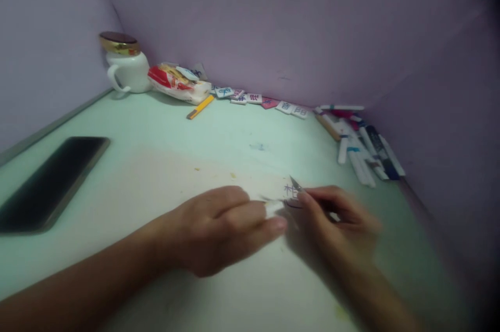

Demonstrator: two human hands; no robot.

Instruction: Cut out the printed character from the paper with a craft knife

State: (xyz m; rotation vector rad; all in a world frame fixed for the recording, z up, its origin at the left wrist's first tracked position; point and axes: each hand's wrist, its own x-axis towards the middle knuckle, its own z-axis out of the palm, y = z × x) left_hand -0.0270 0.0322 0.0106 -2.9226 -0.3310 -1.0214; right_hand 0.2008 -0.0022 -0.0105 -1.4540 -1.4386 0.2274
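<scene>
My left hand (219, 228) is closed, its thumb and forefinger pinching a small white piece (274, 209) whose kind I cannot make out. Close by on the right, my right hand (332, 212) grips a craft knife (296, 183) like a pen, with the pointed blade angled up and to the left. Most of the knife's handle is hidden by the fingers. Between the two hands, a character in dark purple strokes (290, 189) shows on a pale surface, partly covered by the right hand and blade.
A dark phone (58, 181) lies at the left. Along the back wall are a white mug (130, 72) with a gold-rimmed lid, a red-and-white packet (177, 83), a yellow cutter (200, 107) and several character cards (253, 98). Markers (357, 152) are heaped at the right.
</scene>
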